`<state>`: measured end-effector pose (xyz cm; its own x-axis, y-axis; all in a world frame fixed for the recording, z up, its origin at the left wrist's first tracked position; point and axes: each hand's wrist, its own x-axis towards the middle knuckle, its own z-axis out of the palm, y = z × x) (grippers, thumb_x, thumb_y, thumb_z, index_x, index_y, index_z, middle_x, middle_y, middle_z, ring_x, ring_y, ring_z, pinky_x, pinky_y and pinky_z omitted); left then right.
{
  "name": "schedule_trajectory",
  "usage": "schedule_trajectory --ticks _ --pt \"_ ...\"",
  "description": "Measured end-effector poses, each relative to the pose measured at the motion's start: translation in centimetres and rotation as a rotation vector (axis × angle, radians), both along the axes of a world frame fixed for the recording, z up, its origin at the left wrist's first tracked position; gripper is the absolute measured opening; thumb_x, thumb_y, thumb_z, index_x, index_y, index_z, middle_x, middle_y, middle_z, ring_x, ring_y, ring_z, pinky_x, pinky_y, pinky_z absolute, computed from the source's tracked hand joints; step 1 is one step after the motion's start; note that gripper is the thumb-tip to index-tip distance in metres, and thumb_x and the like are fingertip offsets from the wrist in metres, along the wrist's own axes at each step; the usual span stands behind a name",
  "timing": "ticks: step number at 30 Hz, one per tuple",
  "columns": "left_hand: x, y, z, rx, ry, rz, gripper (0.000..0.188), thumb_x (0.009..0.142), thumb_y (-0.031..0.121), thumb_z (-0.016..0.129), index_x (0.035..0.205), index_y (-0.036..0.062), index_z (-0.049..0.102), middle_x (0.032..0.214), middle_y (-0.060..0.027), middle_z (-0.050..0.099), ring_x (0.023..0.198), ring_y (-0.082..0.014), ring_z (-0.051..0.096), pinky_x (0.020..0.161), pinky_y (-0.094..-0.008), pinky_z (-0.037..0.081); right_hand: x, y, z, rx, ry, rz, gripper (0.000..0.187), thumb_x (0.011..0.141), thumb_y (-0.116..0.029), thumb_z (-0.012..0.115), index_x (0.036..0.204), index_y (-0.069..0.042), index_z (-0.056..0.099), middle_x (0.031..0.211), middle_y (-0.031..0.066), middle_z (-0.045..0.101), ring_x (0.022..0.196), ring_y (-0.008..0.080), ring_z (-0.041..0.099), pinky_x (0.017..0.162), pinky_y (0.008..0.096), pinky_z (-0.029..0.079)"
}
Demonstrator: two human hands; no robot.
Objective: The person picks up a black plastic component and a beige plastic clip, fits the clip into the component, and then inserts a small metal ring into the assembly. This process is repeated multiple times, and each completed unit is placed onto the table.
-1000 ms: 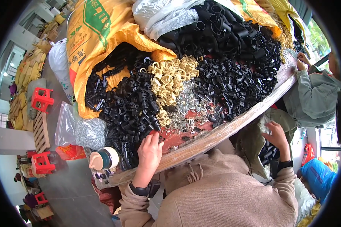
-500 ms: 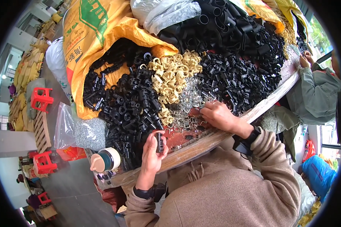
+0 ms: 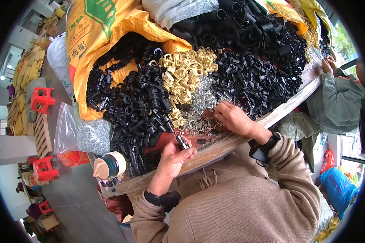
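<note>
My left hand [image 3: 173, 158] is closed round a short black tubular fitting [image 3: 182, 141] with a ribbed body, tilted and held over the near wooden rim of the table. A thin wire-like glint shows at the fitting's far end, too small to make out. To the right, my right hand [image 3: 236, 120] has its fingertips together at the edge of the bent metal clips [image 3: 201, 99]; whatever they hold is hidden. Beyond my left hand spreads a pile of black fittings [image 3: 140, 107]. Beige plastic clips [image 3: 184, 75] lie past the metal ones, and small black parts [image 3: 255, 79] fill the right.
Black tubes [image 3: 235, 26] are heaped at the back, beside an open yellow sack [image 3: 91, 60]. A lidded jar [image 3: 114, 165] stands at the table's left corner. The raised wooden rim [image 3: 213, 156] runs along my side. A co-worker in a grey-green sleeve [image 3: 340, 95] sits far right.
My left hand has moved right, and the fitting in it has turned from upright to tilted. My right hand stays at the metal clips. The whole view has shifted slightly.
</note>
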<state>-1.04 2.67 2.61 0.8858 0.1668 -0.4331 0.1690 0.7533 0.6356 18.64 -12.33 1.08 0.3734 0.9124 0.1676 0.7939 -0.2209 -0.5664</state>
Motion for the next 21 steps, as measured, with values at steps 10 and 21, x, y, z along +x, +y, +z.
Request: schedule_trajectory --ticks 10,21 --pt "3.9 -2.9 0.3 0.742 -0.038 -0.039 0.011 0.076 0.006 0.060 0.083 0.0048 0.052 0.062 -0.0016 0.051 0.050 -0.0077 0.049 0.043 -0.0192 0.037 -3.7 0.9 2.2 0.154 1.394 0.061 0.007 0.085 -0.010 0.049 0.085 -0.004 0.045 0.066 -0.0036 0.047 0.054 0.0024 0.041 0.045 0.0176 0.033" --pt "3.7 -2.9 -0.6 1.040 -0.104 0.104 0.008 0.077 0.006 0.059 0.081 0.0018 0.054 0.067 -0.0022 0.053 0.053 -0.0075 0.050 0.050 -0.0204 0.040 -4.4 1.4 1.3 0.255 1.384 0.055 0.009 0.086 -0.013 0.048 0.084 -0.005 0.045 0.067 -0.0024 0.048 0.055 0.0029 0.044 0.047 0.0167 0.035"
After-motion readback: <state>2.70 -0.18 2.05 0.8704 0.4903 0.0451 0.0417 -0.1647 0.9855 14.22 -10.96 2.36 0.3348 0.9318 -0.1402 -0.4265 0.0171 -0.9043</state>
